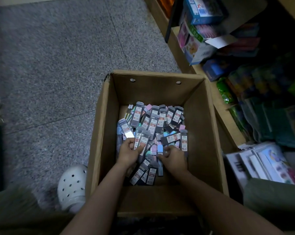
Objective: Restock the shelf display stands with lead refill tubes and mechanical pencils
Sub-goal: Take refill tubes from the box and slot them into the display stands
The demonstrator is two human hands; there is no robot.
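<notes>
An open cardboard box (pixel 199 126) stands on the floor, its bottom covered by a loose heap of lead refill tubes (pixel 158 121), flat grey and pastel cases with red and white labels. Both my hands are down inside it. My left hand (pixel 128 153) is closed around a grey labelled lead refill tube (pixel 140 141) that sticks up from my fingers. My right hand (pixel 174 158) is curled on the pile, fingertips pinched at a tube near a blue case (pixel 160 149). No mechanical pencils or display stands are in sight.
Speckled grey floor (pixel 58 65) spreads to the left. A white clog (pixel 72 185) sits beside the box. Cardboard trays of colourful packaged goods (pixel 202 31) and flat packs (pixel 265 163) line the right side.
</notes>
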